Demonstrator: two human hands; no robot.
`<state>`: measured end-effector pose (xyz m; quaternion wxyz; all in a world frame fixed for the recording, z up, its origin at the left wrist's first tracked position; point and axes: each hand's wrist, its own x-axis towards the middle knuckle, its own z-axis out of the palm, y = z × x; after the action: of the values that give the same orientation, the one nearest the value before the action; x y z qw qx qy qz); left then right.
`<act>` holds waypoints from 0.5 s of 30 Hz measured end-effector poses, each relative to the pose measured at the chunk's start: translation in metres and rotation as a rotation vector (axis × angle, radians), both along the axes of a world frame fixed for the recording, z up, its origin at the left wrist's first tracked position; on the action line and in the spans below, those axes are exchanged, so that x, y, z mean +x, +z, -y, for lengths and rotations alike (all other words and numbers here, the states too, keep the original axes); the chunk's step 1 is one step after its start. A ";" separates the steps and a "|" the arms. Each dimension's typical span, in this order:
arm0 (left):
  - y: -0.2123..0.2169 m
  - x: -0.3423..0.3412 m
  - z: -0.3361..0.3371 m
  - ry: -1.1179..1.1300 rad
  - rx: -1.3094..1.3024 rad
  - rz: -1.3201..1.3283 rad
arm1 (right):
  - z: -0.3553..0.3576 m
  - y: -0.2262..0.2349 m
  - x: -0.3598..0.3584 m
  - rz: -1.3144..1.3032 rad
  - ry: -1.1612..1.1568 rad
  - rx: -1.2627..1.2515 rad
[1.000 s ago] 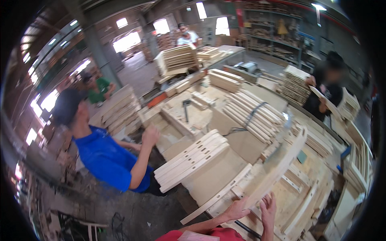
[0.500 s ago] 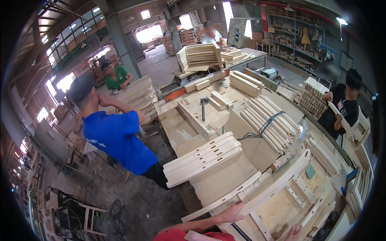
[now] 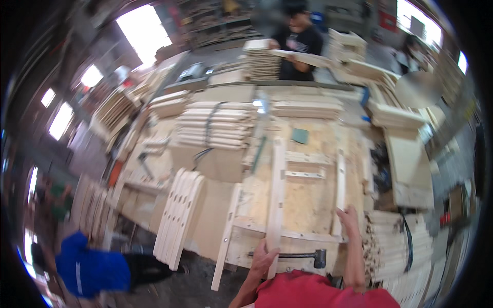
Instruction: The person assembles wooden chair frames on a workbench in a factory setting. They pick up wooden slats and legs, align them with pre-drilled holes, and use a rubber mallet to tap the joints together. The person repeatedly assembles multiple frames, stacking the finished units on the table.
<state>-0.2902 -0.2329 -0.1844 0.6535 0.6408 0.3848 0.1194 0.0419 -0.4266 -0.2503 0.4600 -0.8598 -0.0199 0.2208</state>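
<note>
My left hand [image 3: 264, 256] is closed around the lower end of a long, pale wooden slat [image 3: 277, 190], which reaches away from me over the bench. Farther right, the fingers of my right hand [image 3: 350, 220] are closed at a narrower wooden rail [image 3: 340, 179]; blur softens the grip. A mallet [image 3: 319, 258] with a black head and dark handle lies between my hands, its handle passing by the left one. Between the slat and the rail, short wooden blocks with holes [image 3: 305, 174] sit on the plywood board [image 3: 308, 205]. Another slotted slat [image 3: 227, 238] lies to the left.
Slotted slats [image 3: 177, 215] stand side by side left of me. Behind them is a strapped bundle of rods [image 3: 215, 126]. More strapped pieces [image 3: 395, 246] are at the right. A person in black [image 3: 303, 43] handles wood across the bench; a person in blue [image 3: 92, 269] is at lower left.
My view has swung to the right and down toward the bench. The left hand still holds the long slat, now pointing straight ahead. My right hand has come to the narrow rail.
</note>
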 end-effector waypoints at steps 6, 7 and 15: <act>-0.001 0.023 -0.006 -0.002 -0.002 -0.064 | -0.004 -0.012 -0.014 -0.149 -0.083 0.462; -0.001 0.045 -0.012 -0.038 0.010 -0.016 | 0.010 -0.022 -0.010 0.016 -0.135 0.428; -0.001 0.139 -0.128 0.033 0.306 -0.130 | -0.026 0.008 0.022 0.300 0.013 0.010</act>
<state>-0.1514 -0.1046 -0.1850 0.5199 0.7329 0.4139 0.1457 0.0644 -0.4011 -0.2424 0.4545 -0.8808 -0.0949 0.0927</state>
